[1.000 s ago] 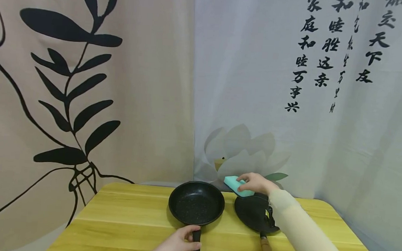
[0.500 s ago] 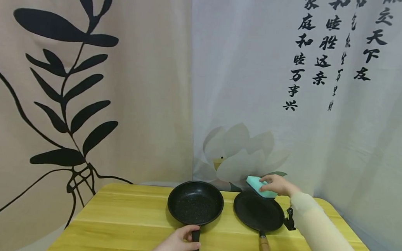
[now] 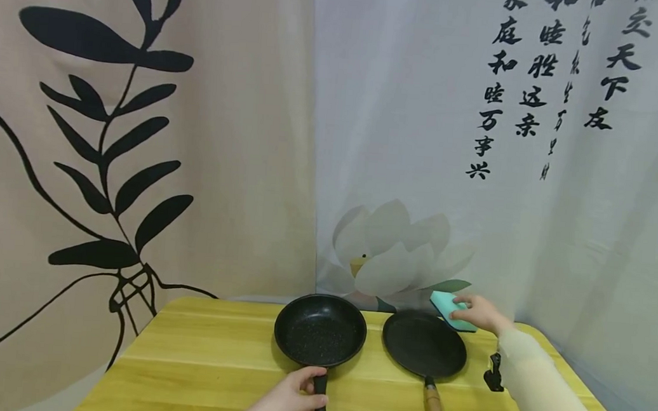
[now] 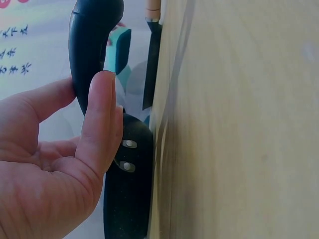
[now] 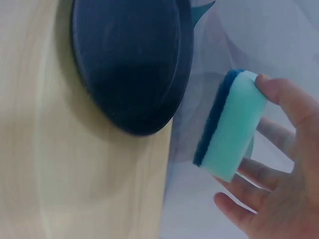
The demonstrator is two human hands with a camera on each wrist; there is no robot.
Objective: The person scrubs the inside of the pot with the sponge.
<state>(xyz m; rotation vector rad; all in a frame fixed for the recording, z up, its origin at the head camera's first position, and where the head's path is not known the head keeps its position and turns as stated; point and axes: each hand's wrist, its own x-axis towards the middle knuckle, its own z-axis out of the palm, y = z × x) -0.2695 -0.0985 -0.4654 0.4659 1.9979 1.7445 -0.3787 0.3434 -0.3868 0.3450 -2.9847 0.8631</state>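
Observation:
My left hand (image 3: 285,398) grips the black handle of a deep frying pan (image 3: 320,330), which stands on the table. In the left wrist view, thumb and fingers lie around that handle (image 4: 93,45). A flat black griddle pan (image 3: 424,343) with a wooden handle (image 3: 435,409) rests beside it on the right. Over the far right rim of the flat pan, my right hand (image 3: 479,313) pinches a turquoise sponge (image 3: 449,309). In the right wrist view the sponge (image 5: 233,127) shows its dark scouring layer facing the flat pan (image 5: 132,55), with a gap between them.
The yellow wooden table (image 3: 209,356) ends at a hanging cloth (image 3: 252,162) printed with plants and writing. A small black device (image 3: 493,373) sits by the right wrist. The two pans stand side by side with a narrow gap.
My right hand has moved right with the sponge, from between the two pans to the flat pan's far right edge, uncovering that pan. The left hand still holds the frying pan's handle.

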